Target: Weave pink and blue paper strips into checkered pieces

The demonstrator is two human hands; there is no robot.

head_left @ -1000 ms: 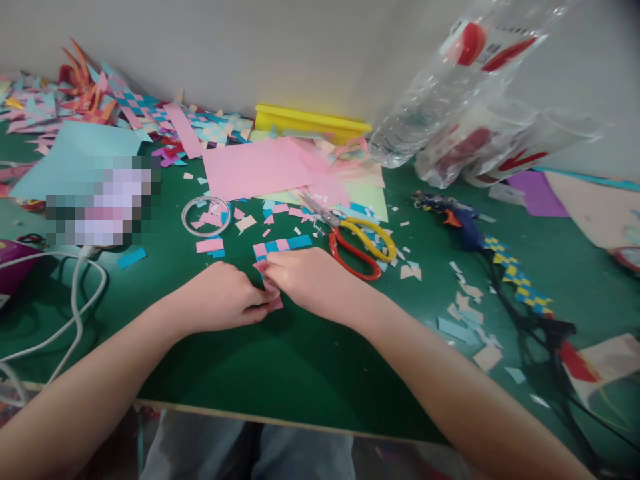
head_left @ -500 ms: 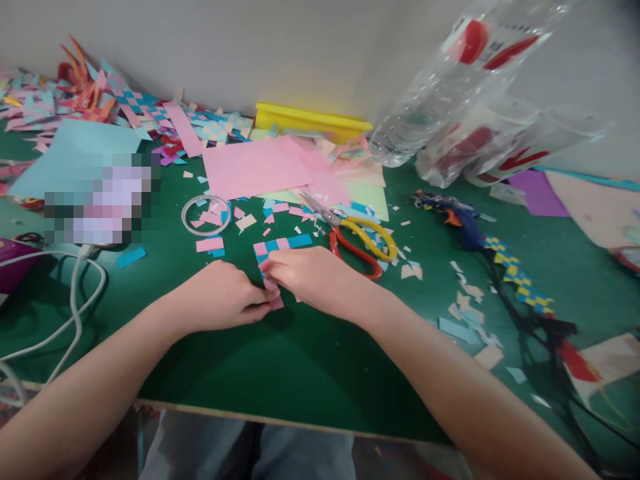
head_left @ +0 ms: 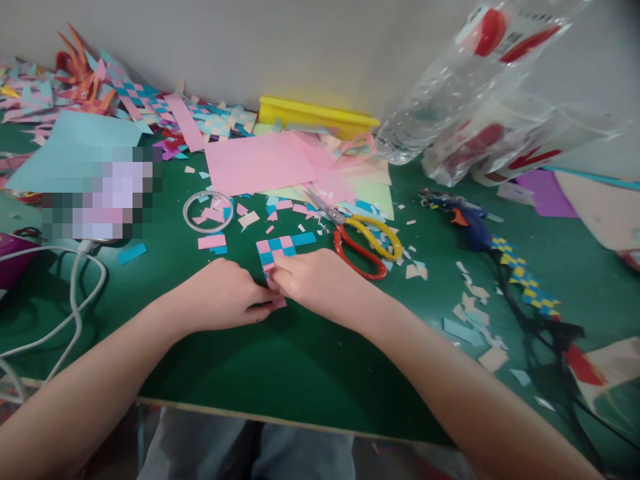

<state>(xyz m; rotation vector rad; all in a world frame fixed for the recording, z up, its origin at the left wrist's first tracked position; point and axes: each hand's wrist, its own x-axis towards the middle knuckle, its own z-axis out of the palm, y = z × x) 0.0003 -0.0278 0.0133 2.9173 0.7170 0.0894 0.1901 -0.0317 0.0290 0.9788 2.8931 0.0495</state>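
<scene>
My left hand (head_left: 225,297) and my right hand (head_left: 315,280) meet on the green table (head_left: 280,360), both pinching a small woven mat of pink and blue paper strips (head_left: 280,248). The far part of the mat shows its checker pattern; the near part is hidden under my fingers, with a pink strip end poking out below them. Red and yellow scissors (head_left: 365,243) lie just right of my right hand.
Pink paper sheets (head_left: 255,163), a clear tape ring (head_left: 207,212), a yellow tray (head_left: 315,119), clear plastic bottles (head_left: 475,87), a blue glue gun (head_left: 467,223) with a black cord, white cables (head_left: 70,313) at left, a light blue sheet (head_left: 80,133) and scattered paper scraps surround the hands.
My right hand slid slightly back, uncovering more of the checkered weave. The view shifted a little; my left hand stays put.
</scene>
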